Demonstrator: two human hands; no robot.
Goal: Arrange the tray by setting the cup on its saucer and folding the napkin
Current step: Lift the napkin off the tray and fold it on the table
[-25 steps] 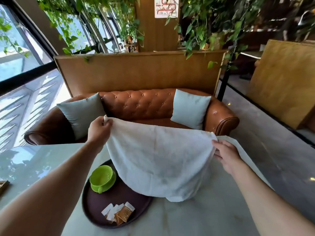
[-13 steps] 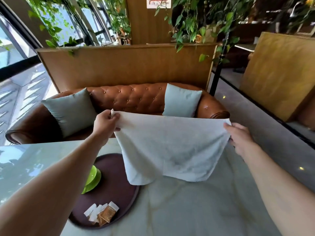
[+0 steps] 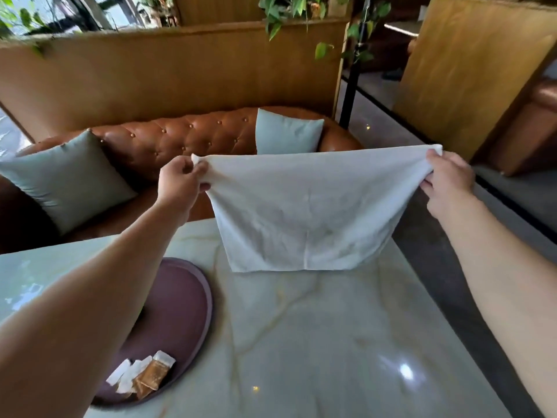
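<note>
Napkin held taut above worktop

Left hand and right hand each have a pinching grip on a top corner of the napkin. It hangs over the worktop, right of the tray holding packets.

Matt cloth napkin, glossy marble tbl

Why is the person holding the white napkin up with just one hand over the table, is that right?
Not quite. The head view shows both hands holding the white napkin up: the left hand pinches one top corner, the right hand the other, over the table.
</note>
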